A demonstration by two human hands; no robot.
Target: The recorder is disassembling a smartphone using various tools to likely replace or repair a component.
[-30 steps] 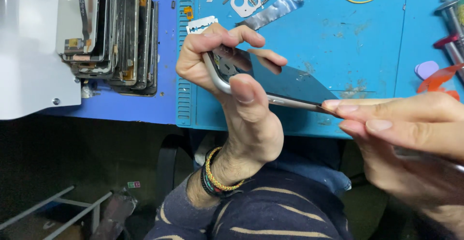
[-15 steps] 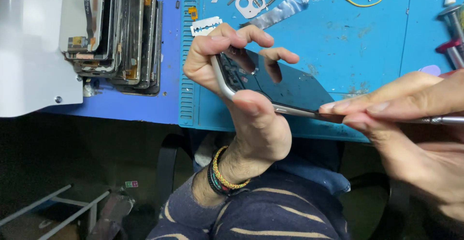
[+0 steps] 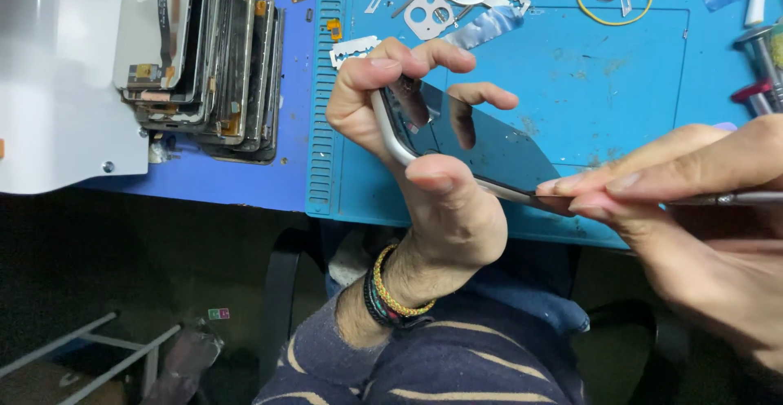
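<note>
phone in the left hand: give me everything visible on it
The phone is a slim slab with a dark, glossy glass face that mirrors the fingers over it, set in a pale silvery frame with a rounded corner. It is held tilted above the blue mat, off the surface. The left hand grips one end, thumb on the near edge, fingers curled over the far edge. At the other end, the right hand pinches a thin metal tool whose tip meets the phone's edge. No cracks are visible.

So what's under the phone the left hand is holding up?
Beneath the phone lies the blue work mat, bare there except for scuffs. The left hand and right hand cover the mat's near edge.
</note>
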